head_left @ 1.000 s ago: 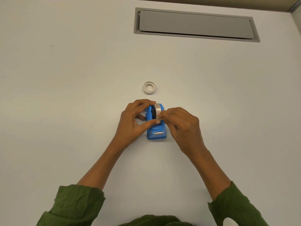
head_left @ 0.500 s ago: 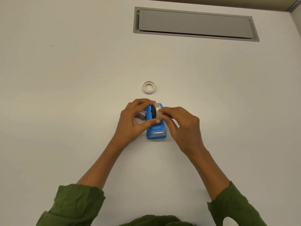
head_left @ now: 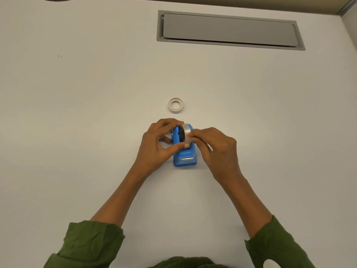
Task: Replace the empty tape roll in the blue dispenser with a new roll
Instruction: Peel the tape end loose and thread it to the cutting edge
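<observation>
1. White desk (head_left: 77, 132) fills nearly the whole frame; a grey recessed cable hatch (head_left: 229, 30) sits at upper right.
2. Blue dispenser (head_left: 185, 157) stands at centre, with the new tape roll (head_left: 187, 132) seated upright in its cradle.
3. Empty tape core (head_left: 175, 105) lies flat just above the dispenser, apart from it.
4. Left hand (head_left: 154, 146) grips the dispenser's side with its fingers; right hand (head_left: 218, 149) pinches the roll's edge.
5. Compared with a second ago, the hands and the dispenser keep almost the same places.
</observation>
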### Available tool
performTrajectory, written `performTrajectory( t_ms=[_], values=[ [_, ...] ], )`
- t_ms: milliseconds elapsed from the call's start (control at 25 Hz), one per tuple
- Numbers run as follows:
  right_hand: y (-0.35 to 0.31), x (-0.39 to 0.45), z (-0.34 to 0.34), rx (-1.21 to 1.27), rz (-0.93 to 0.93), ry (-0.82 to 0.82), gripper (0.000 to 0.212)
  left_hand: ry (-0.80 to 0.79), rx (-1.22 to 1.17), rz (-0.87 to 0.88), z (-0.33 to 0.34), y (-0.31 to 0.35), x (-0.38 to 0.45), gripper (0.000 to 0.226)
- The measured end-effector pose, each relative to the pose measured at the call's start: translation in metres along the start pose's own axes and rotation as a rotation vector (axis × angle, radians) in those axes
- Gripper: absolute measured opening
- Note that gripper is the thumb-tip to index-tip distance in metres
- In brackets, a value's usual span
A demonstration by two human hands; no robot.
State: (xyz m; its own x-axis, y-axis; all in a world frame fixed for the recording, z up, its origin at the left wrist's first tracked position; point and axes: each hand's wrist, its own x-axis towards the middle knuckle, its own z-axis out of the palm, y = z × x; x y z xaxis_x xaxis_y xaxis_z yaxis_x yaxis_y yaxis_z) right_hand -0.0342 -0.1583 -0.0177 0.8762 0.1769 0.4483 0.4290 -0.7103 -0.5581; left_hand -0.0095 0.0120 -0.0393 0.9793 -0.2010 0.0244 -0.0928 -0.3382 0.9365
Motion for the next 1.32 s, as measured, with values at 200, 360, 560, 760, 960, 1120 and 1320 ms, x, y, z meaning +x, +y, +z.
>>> performTrajectory(
  t_ms=[200,360,560,760,960,1120,1320],
  values=[
    [-0.0021,-0.0018,0.0001,-0.007,0.016,-0.019,0.012,-0.006,0.009,0.016,0.0002,-0.0014,0.0004,0.048],
    [-0.0063,0.0004,0.0,-0.017,-0.007,-0.03,0.012,-0.017,-0.001,0.014,0.0,-0.0004,0.0009,0.046],
    [-0.0066,-0.0008,0.0001,-0.042,-0.073,-0.041,0.03,-0.019,0.003,0.017,-0.0011,-0.0002,0.001,0.047],
    [-0.0038,-0.0046,0.0031,-0.057,-0.035,-0.018,0.021,-0.018,-0.003,0.009,-0.001,0.0008,0.0012,0.047],
    [-0.0039,-0.0028,0.0008,-0.048,-0.051,-0.02,0.015,-0.024,-0.008,0.002,-0.0013,0.0001,0.0019,0.049],
    [-0.0058,-0.0036,0.0015,-0.056,-0.033,-0.024,0.016,-0.021,-0.01,-0.001,-0.0013,0.0005,0.0022,0.047],
    [-0.0057,-0.0011,-0.0007,-0.04,-0.054,-0.037,0.013,-0.022,-0.015,0.001,-0.0019,0.0012,0.0022,0.046]
  ],
)
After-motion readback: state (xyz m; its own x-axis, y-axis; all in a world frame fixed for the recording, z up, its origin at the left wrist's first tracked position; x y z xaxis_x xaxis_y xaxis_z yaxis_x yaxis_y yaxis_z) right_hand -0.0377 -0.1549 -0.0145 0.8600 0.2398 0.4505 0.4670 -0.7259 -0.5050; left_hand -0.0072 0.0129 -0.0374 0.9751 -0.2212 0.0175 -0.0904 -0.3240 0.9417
